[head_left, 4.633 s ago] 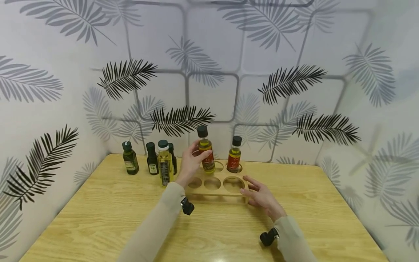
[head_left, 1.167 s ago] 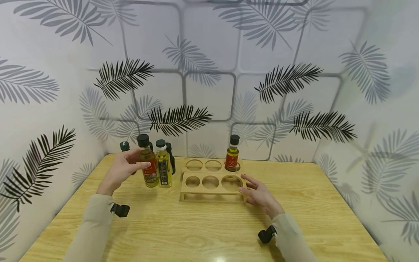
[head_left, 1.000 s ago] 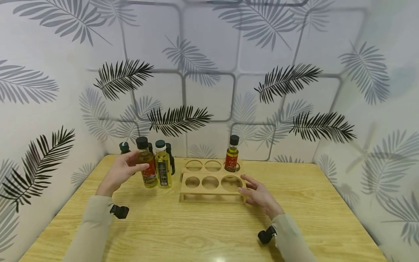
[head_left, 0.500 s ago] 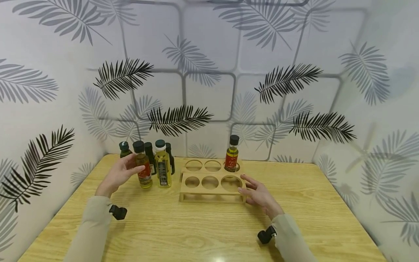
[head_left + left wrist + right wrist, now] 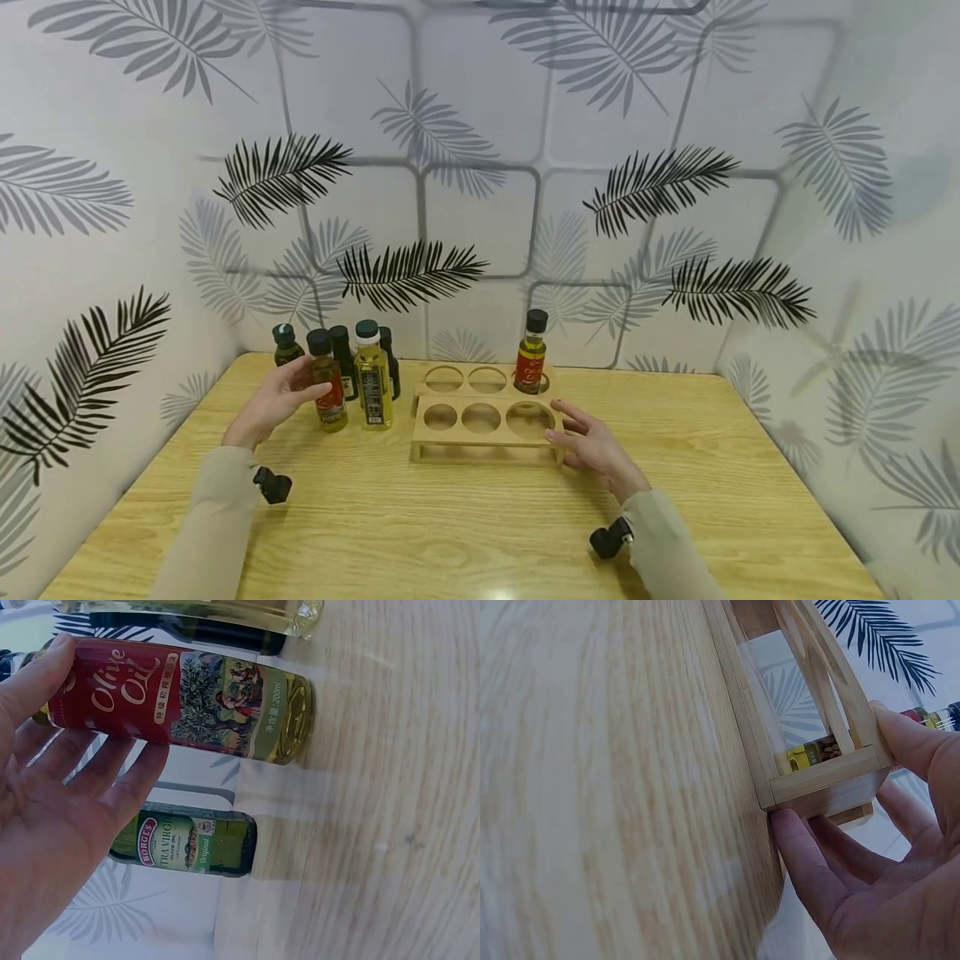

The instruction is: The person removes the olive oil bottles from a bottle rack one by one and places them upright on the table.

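Note:
In the head view my left hand (image 5: 273,402) holds a red-labelled olive oil bottle (image 5: 327,400) upright at the table's left side. Its thumb lies across the label's upper part, the fingers behind, as the left wrist view shows on the olive oil bottle (image 5: 135,694). My right hand (image 5: 596,450) grips the right end of a two-tier wooden bottle rack (image 5: 468,398). Close up, the thumb sits on the upper edge of the rack (image 5: 829,776) and a fingertip touches its lower corner. A second red-labelled bottle (image 5: 531,367) stands in the rack's back right hole.
A bottle of pale yellow oil (image 5: 373,379) stands just right of the held one. Two dark bottles are behind, one (image 5: 392,367) partly hidden. A green Borges olive oil bottle (image 5: 180,844) stands at the far left. A patterned wall (image 5: 480,208) closes off the table's back.
My left hand has carried the olive oil bottle from the rack's back row leftward to the table beside the other bottles, lastly shifting slightly left and down. My right hand stays on the rack.

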`<move>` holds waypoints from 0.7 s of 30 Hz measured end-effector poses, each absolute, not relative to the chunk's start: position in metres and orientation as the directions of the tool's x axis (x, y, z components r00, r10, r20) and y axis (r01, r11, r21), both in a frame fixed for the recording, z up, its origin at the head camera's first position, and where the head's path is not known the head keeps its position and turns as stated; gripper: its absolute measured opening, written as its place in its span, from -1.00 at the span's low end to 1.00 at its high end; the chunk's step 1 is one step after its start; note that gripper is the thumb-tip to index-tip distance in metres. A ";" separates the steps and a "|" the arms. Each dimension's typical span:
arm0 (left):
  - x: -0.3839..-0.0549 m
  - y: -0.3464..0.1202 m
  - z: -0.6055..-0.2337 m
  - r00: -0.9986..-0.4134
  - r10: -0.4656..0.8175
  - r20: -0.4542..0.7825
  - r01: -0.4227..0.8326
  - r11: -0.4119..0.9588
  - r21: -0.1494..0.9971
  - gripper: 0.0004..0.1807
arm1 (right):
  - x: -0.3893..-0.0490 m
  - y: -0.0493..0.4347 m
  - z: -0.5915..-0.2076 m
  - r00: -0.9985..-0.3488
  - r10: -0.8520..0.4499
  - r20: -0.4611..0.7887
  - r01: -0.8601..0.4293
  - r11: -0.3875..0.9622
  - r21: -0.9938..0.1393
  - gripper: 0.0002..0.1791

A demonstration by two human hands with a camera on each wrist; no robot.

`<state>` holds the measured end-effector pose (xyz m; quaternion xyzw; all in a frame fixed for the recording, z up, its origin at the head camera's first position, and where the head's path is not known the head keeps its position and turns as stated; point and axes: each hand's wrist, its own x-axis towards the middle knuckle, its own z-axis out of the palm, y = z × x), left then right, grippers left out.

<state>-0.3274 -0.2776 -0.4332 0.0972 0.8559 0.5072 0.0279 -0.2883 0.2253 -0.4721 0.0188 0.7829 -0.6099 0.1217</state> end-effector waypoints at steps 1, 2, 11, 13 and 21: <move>-0.328 -0.278 -0.434 -0.979 0.199 0.050 0.139 0.466 0.874 0.02 | -0.288 0.225 -0.472 -0.970 -0.122 -0.212 0.176 0.255 -0.951 -0.28; -0.329 -0.278 -0.435 -0.978 0.201 0.048 0.138 0.465 0.874 0.01 | -0.288 0.225 -0.473 -0.969 -0.122 -0.213 0.177 0.253 -0.951 -0.28; -0.334 -0.283 -0.435 -0.972 0.234 0.036 0.137 0.433 0.891 -0.01 | -0.288 0.225 -0.473 -0.970 -0.126 -0.207 0.172 0.248 -0.954 -0.27; -0.334 -0.284 -0.435 -0.970 0.241 0.030 0.136 0.437 0.889 -0.01 | -0.287 0.225 -0.472 -0.971 -0.126 -0.205 0.169 0.251 -0.953 -0.27; -0.333 -0.283 -0.434 -0.971 0.238 0.013 0.119 0.438 0.891 -0.01 | -0.287 0.225 -0.472 -0.970 -0.124 -0.209 0.173 0.251 -0.952 -0.27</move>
